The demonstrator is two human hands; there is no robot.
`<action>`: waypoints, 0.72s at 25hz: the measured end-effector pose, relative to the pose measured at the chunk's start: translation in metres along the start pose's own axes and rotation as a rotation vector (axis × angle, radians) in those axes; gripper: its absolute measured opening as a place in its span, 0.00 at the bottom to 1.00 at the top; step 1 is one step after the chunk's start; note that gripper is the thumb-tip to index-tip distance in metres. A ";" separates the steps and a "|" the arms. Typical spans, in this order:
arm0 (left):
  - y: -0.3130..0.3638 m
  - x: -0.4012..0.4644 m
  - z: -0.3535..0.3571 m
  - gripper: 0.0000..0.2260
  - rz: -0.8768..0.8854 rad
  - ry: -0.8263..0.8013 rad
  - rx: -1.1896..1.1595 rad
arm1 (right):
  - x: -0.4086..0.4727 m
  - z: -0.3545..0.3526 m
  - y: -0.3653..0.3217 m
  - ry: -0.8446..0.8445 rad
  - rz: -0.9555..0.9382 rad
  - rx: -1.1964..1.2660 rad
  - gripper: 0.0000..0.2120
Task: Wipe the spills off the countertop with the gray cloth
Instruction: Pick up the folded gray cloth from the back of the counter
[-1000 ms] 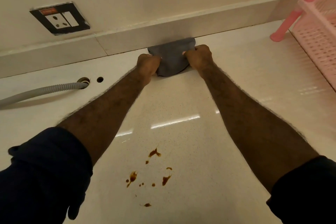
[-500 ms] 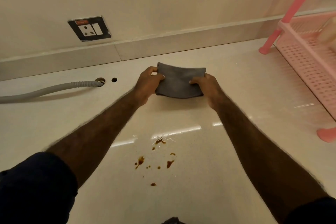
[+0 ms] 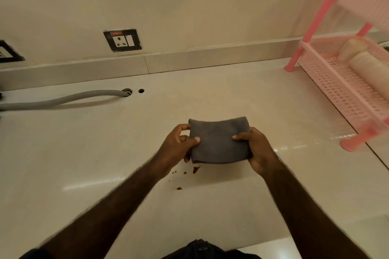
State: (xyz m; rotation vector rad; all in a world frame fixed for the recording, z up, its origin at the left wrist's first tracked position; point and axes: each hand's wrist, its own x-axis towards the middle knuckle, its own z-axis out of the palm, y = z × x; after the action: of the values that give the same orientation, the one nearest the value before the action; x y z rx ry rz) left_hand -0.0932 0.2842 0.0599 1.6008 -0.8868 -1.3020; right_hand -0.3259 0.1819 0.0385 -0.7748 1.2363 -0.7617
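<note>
Partly hidden spills (image 3: 185, 174) peek below the gray cloth (image 3: 219, 140), gripped by left hand (image 3: 179, 147) and right hand (image 3: 260, 150)

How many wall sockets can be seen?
2: one socket plate on the wall above the hose, another socket plate cut off at the left edge.

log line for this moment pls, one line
phase: pre-wipe | cloth: folded, held by left hand and right hand | spills: brown, unwiped, partly under cloth | counter
</note>
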 end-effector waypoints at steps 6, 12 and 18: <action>-0.030 -0.048 0.028 0.26 -0.009 -0.030 0.001 | -0.036 -0.051 0.024 0.047 -0.011 -0.054 0.12; -0.052 -0.077 0.060 0.30 -0.016 -0.068 0.124 | -0.045 -0.080 0.037 0.158 -0.112 -0.331 0.16; -0.069 -0.086 0.060 0.26 0.018 -0.017 0.219 | -0.056 -0.076 0.047 0.263 -0.379 -0.846 0.15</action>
State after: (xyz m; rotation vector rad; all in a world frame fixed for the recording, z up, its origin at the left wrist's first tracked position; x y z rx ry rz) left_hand -0.1688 0.3773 0.0227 1.7464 -1.0826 -1.2416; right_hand -0.4055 0.2469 0.0161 -1.6727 1.6977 -0.6384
